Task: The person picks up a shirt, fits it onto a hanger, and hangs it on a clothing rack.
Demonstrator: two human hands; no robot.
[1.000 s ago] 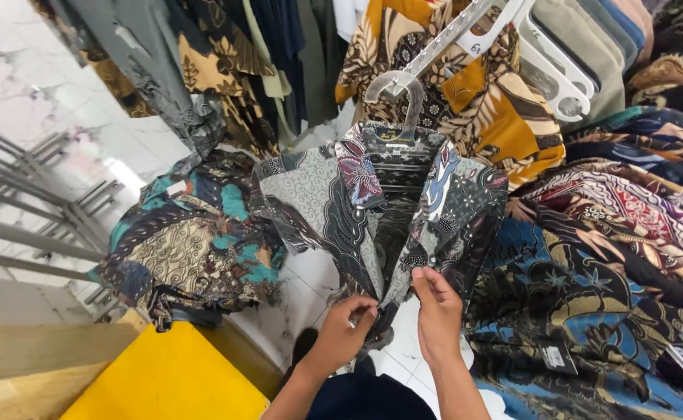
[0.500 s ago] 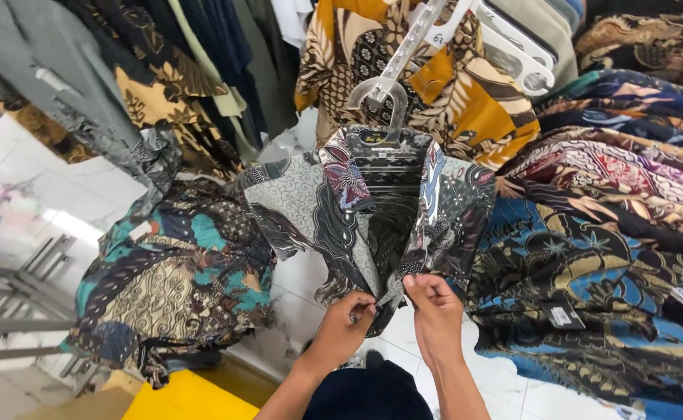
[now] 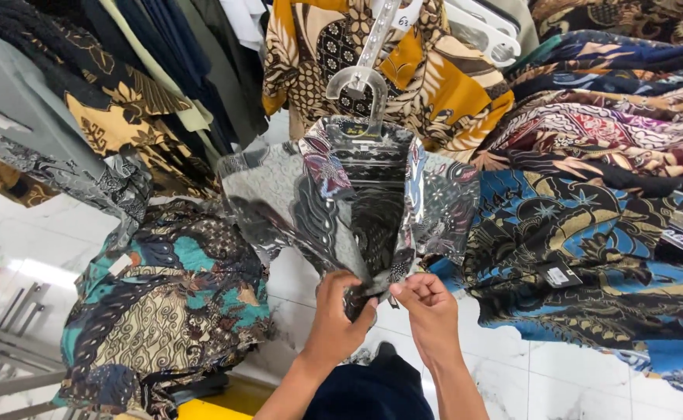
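Shirt [image 3: 357, 210], grey and black batik, hangs open-fronted on a clear hanger [image 3: 361, 85] from above, in the middle of a crowded clothes rack. Both hands meet at its lower front. Left hand [image 3: 337, 315] pinches the left panel's bottom edge, thumb and fingers pressed together on the cloth. Right hand [image 3: 431, 311] pinches the right panel's edge just beside it, its grip closed on the fabric too; the two hands almost touch. An orange shirt [image 3: 404, 70] hangs behind the hanger. A teal shirt [image 3: 170, 311] droops at the left, and a blue shirt [image 3: 590, 257] lies at the right, bearing a small dark tag [image 3: 559, 274]. White marble floor [image 3: 559, 373] shows beneath.
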